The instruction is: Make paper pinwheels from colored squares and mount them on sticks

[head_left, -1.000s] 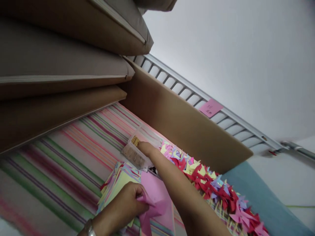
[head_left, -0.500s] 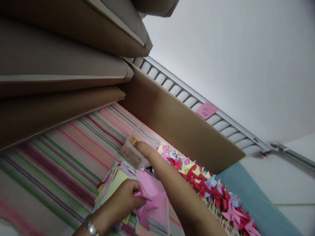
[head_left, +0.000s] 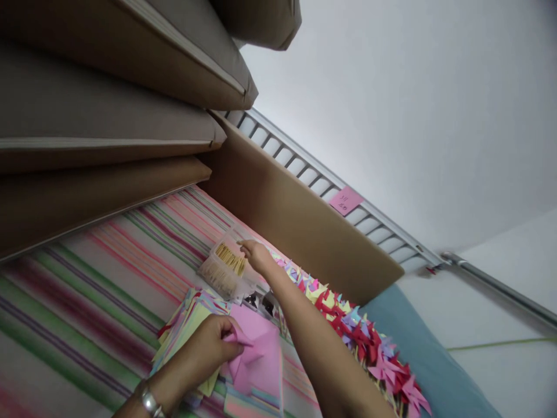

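Observation:
My left hand is closed on a folded pink paper piece, held over a stack of coloured paper squares. My right hand reaches forward with fingers pinched at the rim of a clear plastic box of wooden sticks. Whether a stick is between the fingertips I cannot make out. A long row of finished paper pinwheels in red, yellow, pink and purple lies along the right of my right arm.
Everything rests on a striped cloth. Brown cushions are stacked at the left. A cardboard panel leans behind the box, with a white rail and a pink sticky note beyond. A teal surface lies at the right.
My right hand has lifted slightly from inside the stick box to its rim, exposing the sticks. The camera has shifted, so the scene slid left. My left hand keeps its hold on the pink piece.

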`<state>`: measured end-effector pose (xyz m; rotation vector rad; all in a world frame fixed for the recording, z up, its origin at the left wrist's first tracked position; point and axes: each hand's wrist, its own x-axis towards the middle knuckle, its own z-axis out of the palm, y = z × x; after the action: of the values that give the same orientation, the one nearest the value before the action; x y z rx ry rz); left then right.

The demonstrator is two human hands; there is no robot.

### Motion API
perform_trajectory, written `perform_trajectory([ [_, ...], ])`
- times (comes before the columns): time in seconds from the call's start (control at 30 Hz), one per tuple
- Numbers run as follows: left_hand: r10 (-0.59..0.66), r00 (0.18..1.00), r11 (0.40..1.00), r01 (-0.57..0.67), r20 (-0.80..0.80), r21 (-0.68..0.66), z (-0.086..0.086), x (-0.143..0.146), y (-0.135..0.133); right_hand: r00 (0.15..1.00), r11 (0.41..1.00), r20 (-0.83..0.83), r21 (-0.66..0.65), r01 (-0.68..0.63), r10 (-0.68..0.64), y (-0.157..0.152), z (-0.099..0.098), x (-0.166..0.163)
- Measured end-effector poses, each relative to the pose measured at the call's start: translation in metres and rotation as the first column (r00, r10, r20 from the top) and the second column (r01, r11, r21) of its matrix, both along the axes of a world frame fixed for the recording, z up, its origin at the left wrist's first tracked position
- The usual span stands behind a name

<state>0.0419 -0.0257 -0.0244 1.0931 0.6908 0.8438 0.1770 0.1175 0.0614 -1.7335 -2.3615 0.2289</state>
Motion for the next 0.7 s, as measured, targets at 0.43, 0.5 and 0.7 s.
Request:
perform_trajectory([
  [0.43, -0.231, 0.972, 0.956, 0.218, 0.042, 0.199, 0.018, -0.023, -0.001, 0.344, 0.891, -0.888, -0.138, 0.433, -0.304, -0.192, -0.034, 0.054],
  [0.5, -0.287, 0.957, 0.932, 0.273, 0.026, 0.237, 0.021, -0.019, -0.008, 0.216, 0.887, -0.908, -0.260, 0.381, -0.359, -0.204, -0.060, 0.053],
  [0.7, -0.268, 0.959, 0.932, 0.283, -0.092, 0.226, 0.027, 0.003, -0.023, 0.069, 0.887, -0.895, -0.422, 0.190, -0.441, -0.218, -0.082, 0.038],
])
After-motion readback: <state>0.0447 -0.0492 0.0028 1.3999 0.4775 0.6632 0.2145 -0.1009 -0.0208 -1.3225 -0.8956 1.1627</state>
